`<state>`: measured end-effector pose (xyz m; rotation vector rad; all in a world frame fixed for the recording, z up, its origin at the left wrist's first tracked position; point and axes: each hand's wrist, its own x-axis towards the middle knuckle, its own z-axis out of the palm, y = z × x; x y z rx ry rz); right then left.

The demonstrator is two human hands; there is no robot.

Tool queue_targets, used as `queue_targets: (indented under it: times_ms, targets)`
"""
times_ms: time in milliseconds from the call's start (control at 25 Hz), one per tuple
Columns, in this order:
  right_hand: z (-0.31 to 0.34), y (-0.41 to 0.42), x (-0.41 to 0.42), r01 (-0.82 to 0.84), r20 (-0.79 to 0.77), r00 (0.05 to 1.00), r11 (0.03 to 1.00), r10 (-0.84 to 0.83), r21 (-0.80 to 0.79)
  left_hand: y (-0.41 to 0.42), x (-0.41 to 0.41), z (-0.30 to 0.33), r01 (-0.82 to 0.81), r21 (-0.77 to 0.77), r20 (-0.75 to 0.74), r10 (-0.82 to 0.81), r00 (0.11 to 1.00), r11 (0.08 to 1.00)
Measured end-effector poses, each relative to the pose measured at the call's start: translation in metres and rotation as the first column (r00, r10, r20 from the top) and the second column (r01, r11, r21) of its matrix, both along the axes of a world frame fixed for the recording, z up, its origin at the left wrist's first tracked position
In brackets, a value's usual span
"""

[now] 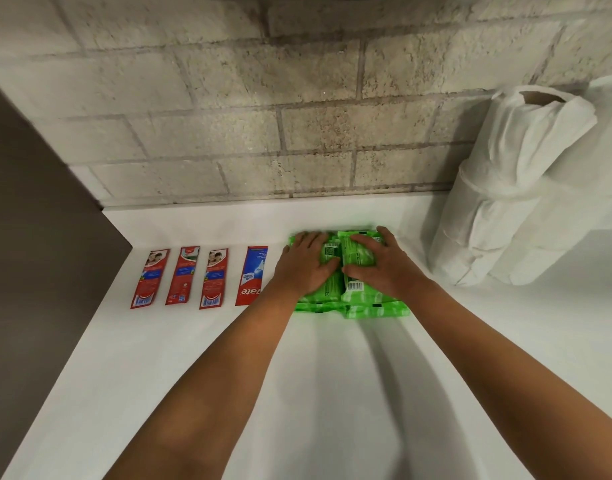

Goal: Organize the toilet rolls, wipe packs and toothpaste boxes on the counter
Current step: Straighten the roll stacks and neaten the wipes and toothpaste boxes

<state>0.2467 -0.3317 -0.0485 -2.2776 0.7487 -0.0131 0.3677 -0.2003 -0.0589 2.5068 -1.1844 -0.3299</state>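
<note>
Both hands, left [306,263] and right [377,263], are pressing flat, fingers spread, on stacked green wipe packs [353,303] lying on the counter [159,358] between four toothpaste boxes [200,277] and stacked rolls [512,188].

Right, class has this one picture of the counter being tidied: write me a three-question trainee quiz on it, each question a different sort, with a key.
1. How many toothpaste boxes lie in the row on the white counter?
2. True or false: both hands rest on the stack of green wipe packs.
3. Where are the toilet rolls? A) left of the boxes B) right of the wipe packs, by the brick wall C) at the counter's near edge

Key:
1. Four
2. True: left hand and right hand lie flat on top, side by side
3. B
</note>
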Motion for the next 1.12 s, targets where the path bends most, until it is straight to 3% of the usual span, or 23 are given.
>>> queue_targets:
  times_ms: [40,120,200,240,520,640,720,840,1120]
  targets:
    - [0.0,0.0,0.0,0.001,-0.005,1.0,1.0,-0.001,0.005,0.003,-0.002,0.001,-0.026,-0.085,-0.055,0.021,0.998,0.996]
    - [0.001,0.0,0.0,-0.007,-0.007,1.0,1.0,0.007,0.022,0.009,-0.008,0.0,-0.252,-0.279,-0.267,0.177,0.947,0.927]
    - [0.001,0.0,0.001,-0.006,0.009,1.0,0.998,0.005,0.058,0.013,-0.014,-0.001,-0.496,-0.265,-0.501,0.321,0.804,0.827]
    - [0.002,0.0,0.001,0.0,0.019,1.0,0.998,-0.001,0.068,0.014,-0.016,-0.003,-0.525,-0.228,-0.551,0.335,0.764,0.82]
    - [0.013,0.006,0.0,0.008,0.007,1.0,0.997,-0.008,0.073,0.016,-0.022,-0.002,-0.45,-0.194,-0.553,0.282,0.784,0.872]
    - [0.03,0.006,-0.007,0.132,0.065,0.987,0.965,-0.15,0.226,0.022,-0.02,0.01,-0.501,-0.174,-0.651,0.283,0.704,0.848]
    - [0.036,0.002,-0.015,0.23,-0.019,0.972,0.928,-0.234,0.292,0.029,-0.02,0.015,-0.524,-0.182,-0.694,0.268,0.668,0.832]
    - [0.032,0.006,-0.022,0.255,-0.192,0.96,0.923,-0.206,0.289,0.037,-0.027,0.016,-0.473,-0.206,-0.679,0.223,0.7,0.857]
    - [0.025,0.01,-0.019,0.286,-0.12,0.957,0.915,-0.262,0.285,0.039,-0.036,0.016,-0.468,-0.235,-0.704,0.183,0.686,0.852]
